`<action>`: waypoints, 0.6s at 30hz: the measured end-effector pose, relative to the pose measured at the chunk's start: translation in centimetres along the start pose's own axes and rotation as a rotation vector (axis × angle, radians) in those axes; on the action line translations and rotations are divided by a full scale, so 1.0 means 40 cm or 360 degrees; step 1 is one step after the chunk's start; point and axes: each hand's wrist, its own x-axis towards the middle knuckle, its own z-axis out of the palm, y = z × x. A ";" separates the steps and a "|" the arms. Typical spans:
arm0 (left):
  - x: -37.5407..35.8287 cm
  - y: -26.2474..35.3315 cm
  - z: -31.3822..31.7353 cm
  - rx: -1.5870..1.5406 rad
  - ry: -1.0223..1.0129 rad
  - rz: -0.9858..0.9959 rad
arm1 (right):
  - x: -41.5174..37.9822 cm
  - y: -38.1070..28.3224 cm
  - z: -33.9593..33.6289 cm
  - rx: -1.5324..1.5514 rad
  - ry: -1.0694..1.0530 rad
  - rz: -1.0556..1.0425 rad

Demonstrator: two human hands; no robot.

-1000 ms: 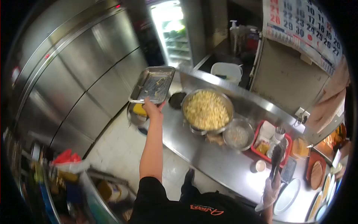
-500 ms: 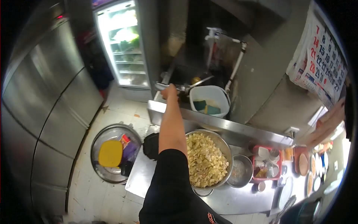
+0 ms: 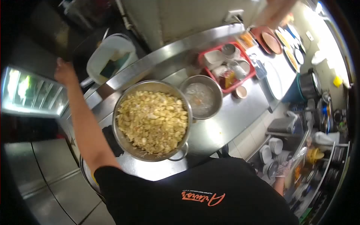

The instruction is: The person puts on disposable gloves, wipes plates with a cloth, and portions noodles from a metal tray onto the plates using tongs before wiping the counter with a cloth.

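My left hand (image 3: 66, 73) is bare and stretched out over the dark sink area at the far left. Its fingers look curled, but what they hold, if anything, is hard to make out. Beside it is a white tub (image 3: 98, 56) with green sponges inside. My right hand (image 3: 284, 170), in a clear glove, is low by the rack at the right; its fingers are too blurred to read. Between my arms, a large metal colander (image 3: 183, 93) full of chopped pale yellow pieces (image 3: 152, 122) stands on the steel counter (image 3: 221, 131).
A metal bowl (image 3: 213, 90) of cloudy liquid sits by the colander. Beyond are a red basket (image 3: 252, 71) of containers, a small cup (image 3: 240, 92) and several plates. A lit fridge (image 3: 32, 92) stands left. Another blurred, skin-toned shape (image 3: 275, 13) shows at the top.
The view has swung to the right, bringing the rack and my gloved right hand into sight. My left hand has left the metal fixture's clear view and appears farther left.
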 end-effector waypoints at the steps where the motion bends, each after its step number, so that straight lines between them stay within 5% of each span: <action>1: -0.012 0.115 -0.129 -0.0341 0.0056 0.0102 | 0.031 0.051 -0.054 0.0024 0.0046 0.0043; 3: -0.103 0.372 -0.432 -0.1219 0.0063 0.0272 | 0.027 0.097 -0.123 0.0002 0.0191 0.0073; 5: -0.264 0.537 -0.665 -0.1432 -0.0180 0.0475 | -0.085 0.103 -0.070 -0.0034 0.0399 0.0035; 7: -0.487 0.617 -0.796 -0.1497 -0.1070 0.0801 | -0.157 0.105 -0.030 -0.0193 0.0158 0.0001; 9: -0.732 0.691 -0.865 -0.1648 -0.2345 0.1148 | -0.081 0.172 -0.079 -0.0458 0.0021 -0.0115; 10: -0.885 0.716 -0.833 -0.1289 -0.2583 0.1169 | -0.059 0.177 -0.083 -0.0364 -0.0041 -0.0014; 11: -1.028 0.709 -0.778 -0.0944 -0.2619 0.1120 | -0.036 0.180 -0.070 -0.0283 -0.0124 0.0079; 13: -1.263 0.626 -0.618 -0.0535 -0.1781 0.0899 | 0.032 0.164 -0.001 -0.0256 -0.0290 0.0119; 15: -1.332 0.605 -0.538 -0.0327 -0.1390 0.0383 | 0.091 0.098 0.042 -0.0382 -0.0399 0.0048; 18: -1.423 0.674 -0.554 -0.0268 -0.1031 0.0115 | 0.267 0.062 0.094 -0.0441 -0.0603 -0.0108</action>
